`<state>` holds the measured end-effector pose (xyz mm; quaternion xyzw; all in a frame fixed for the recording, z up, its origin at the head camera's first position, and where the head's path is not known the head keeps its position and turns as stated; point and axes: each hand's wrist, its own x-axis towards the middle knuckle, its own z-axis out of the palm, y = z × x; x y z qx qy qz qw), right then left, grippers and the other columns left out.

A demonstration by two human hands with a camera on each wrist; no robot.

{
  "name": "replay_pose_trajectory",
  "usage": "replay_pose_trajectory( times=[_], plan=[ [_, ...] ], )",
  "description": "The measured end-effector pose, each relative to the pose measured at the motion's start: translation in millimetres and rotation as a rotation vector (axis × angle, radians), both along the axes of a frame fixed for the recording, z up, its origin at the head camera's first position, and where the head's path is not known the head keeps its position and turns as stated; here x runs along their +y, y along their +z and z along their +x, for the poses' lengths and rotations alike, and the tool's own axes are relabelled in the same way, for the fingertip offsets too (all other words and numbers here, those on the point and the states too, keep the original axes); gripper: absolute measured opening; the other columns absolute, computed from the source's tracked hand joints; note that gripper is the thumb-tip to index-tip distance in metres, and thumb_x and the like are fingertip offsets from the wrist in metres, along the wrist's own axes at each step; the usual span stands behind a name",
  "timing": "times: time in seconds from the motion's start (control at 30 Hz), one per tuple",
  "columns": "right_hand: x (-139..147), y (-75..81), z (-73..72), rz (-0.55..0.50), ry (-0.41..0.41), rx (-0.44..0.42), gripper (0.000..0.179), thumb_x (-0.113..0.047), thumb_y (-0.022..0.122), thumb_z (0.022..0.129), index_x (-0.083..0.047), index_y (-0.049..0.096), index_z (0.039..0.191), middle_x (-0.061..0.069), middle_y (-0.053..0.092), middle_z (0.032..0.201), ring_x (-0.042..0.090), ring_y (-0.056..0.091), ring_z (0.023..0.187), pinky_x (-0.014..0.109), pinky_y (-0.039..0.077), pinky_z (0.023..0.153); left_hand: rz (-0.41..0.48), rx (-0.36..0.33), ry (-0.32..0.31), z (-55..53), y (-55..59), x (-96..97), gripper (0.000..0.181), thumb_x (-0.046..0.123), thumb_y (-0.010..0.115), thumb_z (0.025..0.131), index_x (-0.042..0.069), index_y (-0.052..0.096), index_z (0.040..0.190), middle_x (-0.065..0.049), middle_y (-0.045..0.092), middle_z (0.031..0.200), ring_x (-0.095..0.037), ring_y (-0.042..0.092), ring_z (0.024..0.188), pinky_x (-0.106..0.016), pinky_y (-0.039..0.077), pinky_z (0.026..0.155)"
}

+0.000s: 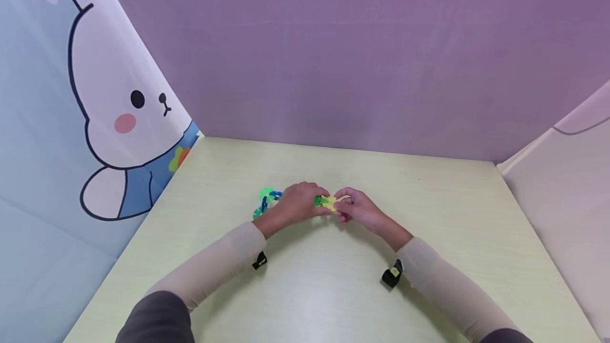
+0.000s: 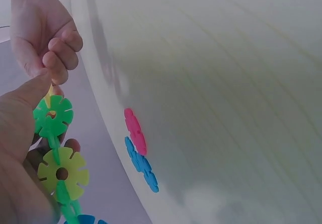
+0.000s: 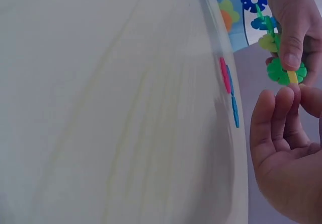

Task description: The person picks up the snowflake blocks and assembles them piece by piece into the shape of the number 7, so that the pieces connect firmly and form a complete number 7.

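Observation:
A chain of slotted plastic snowflake discs, green, yellow-green and blue, runs through my left hand point(image 1: 301, 202). Its far part, with green and blue discs point(image 1: 265, 200), shows beyond the left wrist in the head view. Thumb and fingers of that hand grip the chain at a green disc point(image 2: 60, 113), with a yellow-green disc point(image 2: 75, 176) farther along. At the chain's end is a yellow disc point(image 1: 330, 204), seen edge-on in the right wrist view. My right hand point(image 1: 360, 209) pinches this yellow disc between thumb and fingertips, its other fingers curled. Fingers cover part of the joint.
A pink disc point(image 2: 135, 131) and blue discs point(image 2: 141, 163) lie on the pale table point(image 1: 305, 290), hidden from the head view. Black wrist-camera pieces point(image 1: 392, 274) hang below the forearms. A purple wall point(image 1: 352, 57) closes the back, with a rabbit-print cloth point(image 1: 114, 110) at left.

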<state>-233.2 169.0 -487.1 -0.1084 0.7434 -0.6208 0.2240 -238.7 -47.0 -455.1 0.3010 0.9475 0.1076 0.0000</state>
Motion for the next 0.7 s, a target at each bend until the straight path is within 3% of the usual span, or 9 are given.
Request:
replay_pose_trajectory(
  times=[0.23,0.37,0.5,0.7],
  plan=[
    [3.5,3.6,-1.3,0.082,-0.026,0.026,0.027,-0.011,0.057,0.103,0.003,0.054,0.126,0.012,0.064,0.087,0.019,0.062,0.075,0.03,0.06,0.069,-0.01,-0.008,0.012,-2.8,1.6,-9.3,0.049,0.053,0.076,0.087,0.024,0.072,0.126,0.003,0.074,0.124,-0.018,0.068,0.112,-0.034,0.06,0.085],
    [6.3,4.2,-4.0,0.116,-0.029,0.043,0.029,-0.011,0.056,0.103,0.004,0.055,0.128,0.017,0.066,0.09,0.021,0.063,0.077,0.033,0.06,0.071,-0.003,-0.016,0.022,-3.9,0.8,-17.3,0.05,0.053,0.077,0.087,0.023,0.072,0.127,0.002,0.073,0.123,-0.02,0.068,0.11,-0.036,0.06,0.085],
    [7.4,3.4,-9.8,0.143,-0.033,0.051,0.03,-0.011,0.056,0.103,0.006,0.056,0.128,0.019,0.066,0.091,0.022,0.064,0.078,0.033,0.06,0.071,-0.023,-0.036,0.06,-4.8,0.8,-25.9,0.053,0.054,0.077,0.086,0.026,0.07,0.13,0.001,0.073,0.12,-0.019,0.067,0.104,-0.034,0.059,0.083],
    [6.0,2.9,-18.9,0.204,-0.024,0.097,0.03,-0.012,0.056,0.104,0.004,0.057,0.128,0.017,0.067,0.092,0.022,0.064,0.076,0.032,0.059,0.07,-0.043,-0.073,0.12,-6.9,0.4,-38.9,0.054,0.054,0.077,0.086,0.027,0.07,0.131,0.0,0.072,0.124,-0.02,0.066,0.111,-0.038,0.058,0.092]
  ],
)
